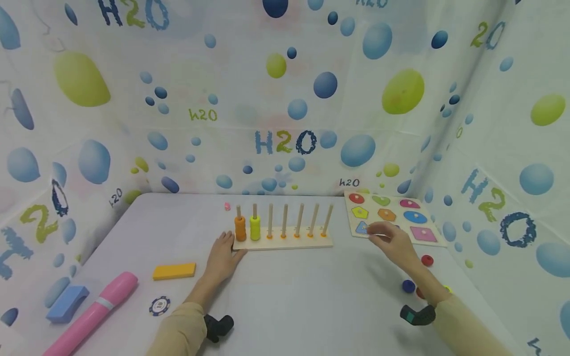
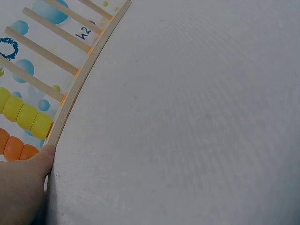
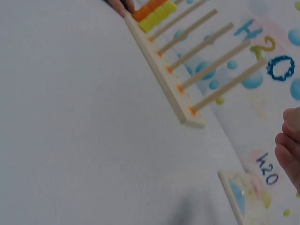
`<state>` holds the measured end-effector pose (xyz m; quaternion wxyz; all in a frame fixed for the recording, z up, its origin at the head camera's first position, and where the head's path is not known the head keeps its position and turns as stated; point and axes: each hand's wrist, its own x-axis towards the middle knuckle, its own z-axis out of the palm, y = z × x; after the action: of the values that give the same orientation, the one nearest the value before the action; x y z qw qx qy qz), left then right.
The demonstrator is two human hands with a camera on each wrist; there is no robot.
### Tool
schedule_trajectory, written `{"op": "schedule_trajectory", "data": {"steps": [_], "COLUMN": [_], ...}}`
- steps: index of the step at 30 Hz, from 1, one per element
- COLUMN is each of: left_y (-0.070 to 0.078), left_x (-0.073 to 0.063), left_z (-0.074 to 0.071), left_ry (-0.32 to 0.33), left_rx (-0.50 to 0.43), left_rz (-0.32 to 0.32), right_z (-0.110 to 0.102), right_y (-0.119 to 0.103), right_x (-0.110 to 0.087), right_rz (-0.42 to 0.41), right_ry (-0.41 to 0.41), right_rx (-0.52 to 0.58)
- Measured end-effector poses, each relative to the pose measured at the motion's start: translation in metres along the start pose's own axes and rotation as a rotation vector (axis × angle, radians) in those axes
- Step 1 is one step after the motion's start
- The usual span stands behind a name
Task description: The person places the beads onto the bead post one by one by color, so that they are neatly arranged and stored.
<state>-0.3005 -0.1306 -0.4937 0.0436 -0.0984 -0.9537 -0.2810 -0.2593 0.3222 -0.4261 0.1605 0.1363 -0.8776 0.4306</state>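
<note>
A wooden peg stand (image 1: 285,242) has several upright pegs; orange beads (image 1: 240,229) fill most of the leftmost peg and yellow-green beads (image 1: 255,228) the second. My left hand (image 1: 224,259) holds the stand's left end, its thumb (image 2: 44,159) against the front edge of the base and its other fingers along the side. My right hand (image 1: 394,244) is raised above the table, near the front of the shape puzzle board (image 1: 392,237), fingers loosely bent with the fingertips close together. No bead shows between the fingers (image 3: 288,150) in the right wrist view.
Near the right forearm lie a red bead (image 1: 427,260), a blue bead (image 1: 408,286) and others partly hidden. A yellow block (image 1: 174,271), a poker chip (image 1: 159,306), a blue block (image 1: 68,304) and a pink tube (image 1: 93,316) are at left. A small pink piece (image 1: 227,206) lies behind the stand.
</note>
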Motion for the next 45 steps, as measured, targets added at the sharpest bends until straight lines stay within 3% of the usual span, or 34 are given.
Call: {"op": "schedule_trajectory", "data": {"steps": [10, 16, 24, 34, 45], "left_y": [-0.001, 0.0, 0.001, 0.001, 0.001], "left_x": [-0.001, 0.001, -0.002, -0.001, 0.0], "left_z": [0.0, -0.001, -0.003, -0.001, -0.001], "left_ry": [-0.005, -0.008, -0.013, -0.011, -0.01], "left_rx": [-0.004, -0.006, -0.01, -0.008, -0.008], "left_rz": [-0.005, -0.002, -0.005, -0.012, -0.026], "right_z": [-0.047, -0.073, -0.099, -0.111, -0.11], "right_y": [0.051, 0.061, 0.068, 0.078, 0.074], "right_x": [-0.064, -0.091, -0.123, -0.149, -0.138], "right_rz": [0.123, 0.173, 0.347, 0.485, 0.499], "right_ry": [0.083, 0.125, 0.165, 0.036, -0.121], "right_rx": [-0.2, -0.28, -0.372, -0.408, -0.313]}}
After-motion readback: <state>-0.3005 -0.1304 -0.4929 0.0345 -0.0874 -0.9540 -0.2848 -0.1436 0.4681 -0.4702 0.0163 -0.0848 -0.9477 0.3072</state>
